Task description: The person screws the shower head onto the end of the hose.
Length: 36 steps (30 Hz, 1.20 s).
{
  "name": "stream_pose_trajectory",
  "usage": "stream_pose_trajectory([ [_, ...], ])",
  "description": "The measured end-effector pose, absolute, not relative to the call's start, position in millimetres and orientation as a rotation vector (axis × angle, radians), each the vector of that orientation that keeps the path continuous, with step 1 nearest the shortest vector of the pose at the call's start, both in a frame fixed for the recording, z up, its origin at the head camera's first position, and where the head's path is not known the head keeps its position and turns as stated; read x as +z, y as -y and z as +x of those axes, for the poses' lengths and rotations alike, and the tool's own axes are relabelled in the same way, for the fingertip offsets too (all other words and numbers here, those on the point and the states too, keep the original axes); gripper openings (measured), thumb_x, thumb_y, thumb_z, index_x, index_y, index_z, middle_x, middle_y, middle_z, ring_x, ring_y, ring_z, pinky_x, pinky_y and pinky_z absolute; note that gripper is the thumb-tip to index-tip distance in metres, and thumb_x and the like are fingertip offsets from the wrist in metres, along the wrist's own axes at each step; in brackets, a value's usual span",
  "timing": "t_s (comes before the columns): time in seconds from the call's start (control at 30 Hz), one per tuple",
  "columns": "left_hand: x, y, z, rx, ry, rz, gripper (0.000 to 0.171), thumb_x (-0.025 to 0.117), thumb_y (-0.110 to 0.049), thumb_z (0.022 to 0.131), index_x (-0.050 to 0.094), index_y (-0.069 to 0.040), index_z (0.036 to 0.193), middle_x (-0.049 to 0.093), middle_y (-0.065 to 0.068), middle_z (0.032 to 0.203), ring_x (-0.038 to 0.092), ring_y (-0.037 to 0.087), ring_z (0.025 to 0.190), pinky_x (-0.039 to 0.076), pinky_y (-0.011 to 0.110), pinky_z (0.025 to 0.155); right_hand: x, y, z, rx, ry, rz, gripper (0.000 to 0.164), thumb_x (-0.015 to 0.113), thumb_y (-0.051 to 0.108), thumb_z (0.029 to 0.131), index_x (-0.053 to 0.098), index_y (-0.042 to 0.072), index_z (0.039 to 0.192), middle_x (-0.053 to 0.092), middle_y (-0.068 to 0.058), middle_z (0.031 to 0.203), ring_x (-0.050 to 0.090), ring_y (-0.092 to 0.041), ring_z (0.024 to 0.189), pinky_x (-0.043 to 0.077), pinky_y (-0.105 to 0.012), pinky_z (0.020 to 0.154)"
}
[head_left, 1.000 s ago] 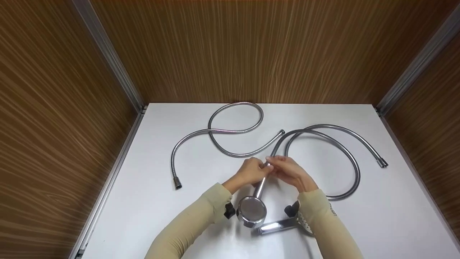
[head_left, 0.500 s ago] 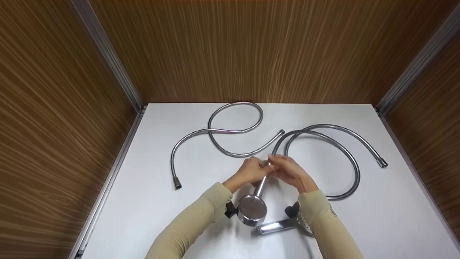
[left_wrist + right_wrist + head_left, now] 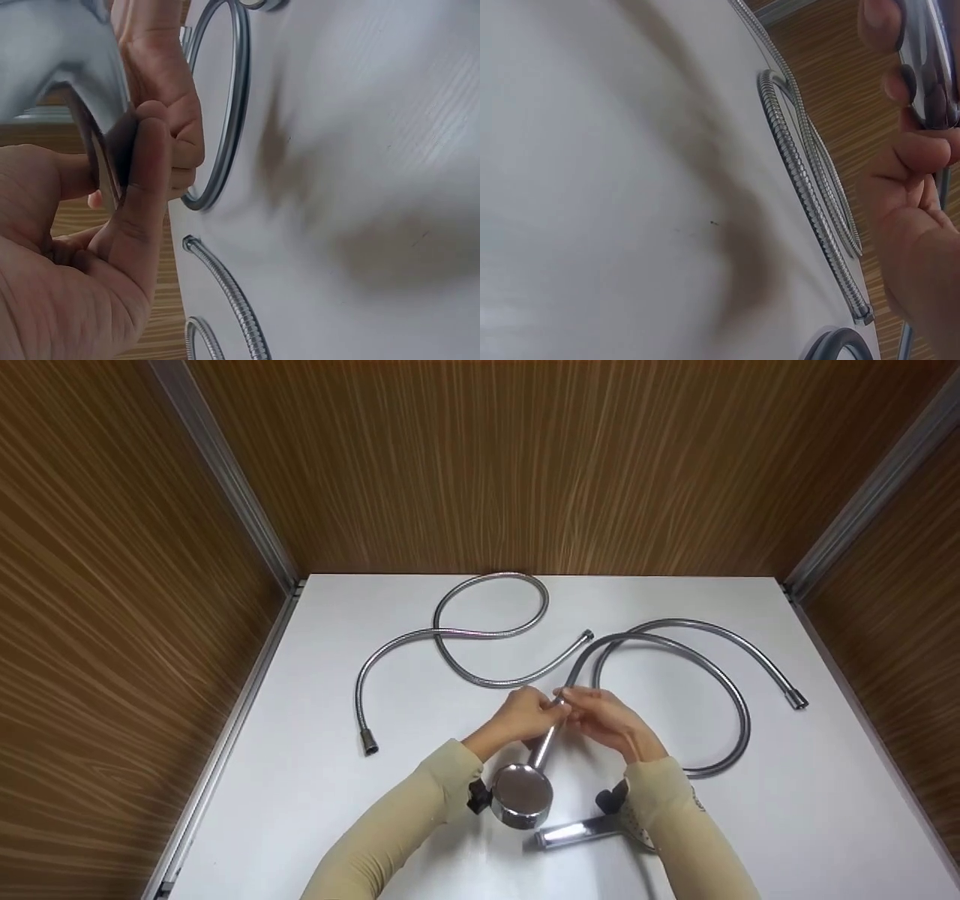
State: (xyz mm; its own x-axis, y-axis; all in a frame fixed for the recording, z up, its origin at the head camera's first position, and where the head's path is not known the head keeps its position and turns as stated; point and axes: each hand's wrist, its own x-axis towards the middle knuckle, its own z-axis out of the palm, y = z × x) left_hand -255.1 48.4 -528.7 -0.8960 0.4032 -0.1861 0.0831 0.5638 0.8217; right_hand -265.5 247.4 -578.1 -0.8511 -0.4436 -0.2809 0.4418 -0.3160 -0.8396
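Observation:
In the head view my left hand (image 3: 529, 715) grips the handle of a chrome shower head (image 3: 521, 791), whose round head hangs toward me above the table. At the handle's far end my right hand (image 3: 604, 720) pinches the end of a smooth grey shower hose (image 3: 739, 697), where the two meet; the fingers hide the joint itself. The left wrist view has the chrome handle (image 3: 97, 67) close up between thumb and fingers. In the right wrist view the right hand (image 3: 919, 195) holds just below the handle's end (image 3: 934, 105).
A second shower head (image 3: 577, 832) lies near the right forearm, which partly covers it. A ribbed metal hose (image 3: 491, 635) lies looped at the back left of the white table (image 3: 262, 795). The grey hose's free end (image 3: 797, 700) points right. Wood-grain panels (image 3: 480, 465) enclose the table.
The held shower head has tilted slightly and its round head shifted a little. The right fingers have moved slightly at the joint; both hands keep their hold.

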Motion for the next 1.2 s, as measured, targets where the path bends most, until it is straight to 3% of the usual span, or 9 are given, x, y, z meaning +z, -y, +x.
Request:
stream_pose_trajectory([
  [0.17,-529.7,-48.5,-253.5,1.255,-2.463,0.410,0.038,0.068,-0.034,0.099,0.067,-0.009,0.071,0.056,-0.003,0.059,0.056,0.012,0.049,0.048,0.022,0.046,-577.6,-242.5,-267.3,-2.142,-1.494,0.056,0.028,0.053,0.014,0.110,0.073,0.012,0.091,0.062,0.006,0.072,0.051,-0.008,0.070,0.044,-0.021,0.070],
  [0.3,-531.3,-48.5,-254.7,1.267,-2.459,0.419,0.040,0.068,-0.035,0.100,0.064,-0.011,0.069,0.056,-0.003,0.059,0.065,0.022,0.054,0.052,0.025,0.048,-575.2,-239.1,-267.8,-2.117,-1.565,0.073,0.024,0.055,0.019,0.110,0.069,0.013,0.091,0.063,0.005,0.074,0.054,-0.008,0.071,0.046,-0.021,0.070],
  [0.5,-533.2,-49.0,-257.4,1.258,-2.475,0.455,0.037,0.067,-0.036,0.100,0.073,-0.005,0.081,0.059,-0.002,0.065,0.056,0.011,0.056,0.047,0.021,0.051,-571.0,-240.2,-266.7,-2.183,-1.484,0.030,0.022,0.052,0.016,0.111,0.072,0.008,0.117,0.071,0.001,0.086,0.060,-0.009,0.073,0.051,-0.022,0.071],
  [0.63,-532.5,-49.5,-257.4,1.280,-2.461,0.440,0.035,0.067,-0.035,0.100,0.077,-0.003,0.090,0.066,0.003,0.071,0.057,0.010,0.055,0.050,0.022,0.051,-569.1,-242.9,-266.8,-2.217,-1.426,0.010,0.027,0.050,0.009,0.110,0.067,0.002,0.129,0.075,-0.003,0.097,0.063,-0.009,0.076,0.054,-0.021,0.072],
  [0.8,-531.8,-49.7,-257.0,1.261,-2.472,0.394,0.037,0.069,-0.034,0.099,0.066,-0.011,0.070,0.058,-0.002,0.060,0.053,0.009,0.050,0.045,0.020,0.047,-566.6,-242.3,-267.4,-2.161,-1.506,0.073,0.019,0.057,0.009,0.108,0.075,0.006,0.110,0.077,-0.002,0.094,0.063,-0.007,0.072,0.053,-0.018,0.069],
  [0.93,-531.5,-49.5,-256.2,1.211,-2.498,0.345,0.047,0.071,-0.035,0.097,0.053,-0.019,0.057,0.049,-0.007,0.051,0.048,0.008,0.047,0.040,0.019,0.045,-563.6,-237.6,-268.0,-2.075,-1.642,0.164,0.019,0.065,0.012,0.104,0.077,0.012,0.090,0.075,0.002,0.081,0.063,-0.005,0.066,0.053,-0.017,0.066],
  [1.03,-531.2,-49.3,-254.1,1.220,-2.471,0.301,0.049,0.072,-0.034,0.097,0.052,-0.019,0.055,0.050,-0.006,0.050,0.053,0.010,0.046,0.046,0.020,0.045,-561.4,-233.8,-267.6,-2.033,-1.714,0.221,0.022,0.069,0.013,0.102,0.073,0.013,0.081,0.070,0.004,0.071,0.061,-0.005,0.062,0.052,-0.017,0.063],
  [1.2,-532.3,-49.8,-252.0,1.268,-2.433,0.293,0.045,0.073,-0.031,0.097,0.056,-0.018,0.058,0.054,-0.004,0.053,0.058,0.013,0.048,0.053,0.025,0.046,-562.2,-232.0,-267.5,-2.016,-1.775,0.230,0.022,0.072,0.013,0.099,0.068,0.012,0.078,0.067,0.004,0.067,0.057,-0.006,0.060,0.048,-0.017,0.059],
])
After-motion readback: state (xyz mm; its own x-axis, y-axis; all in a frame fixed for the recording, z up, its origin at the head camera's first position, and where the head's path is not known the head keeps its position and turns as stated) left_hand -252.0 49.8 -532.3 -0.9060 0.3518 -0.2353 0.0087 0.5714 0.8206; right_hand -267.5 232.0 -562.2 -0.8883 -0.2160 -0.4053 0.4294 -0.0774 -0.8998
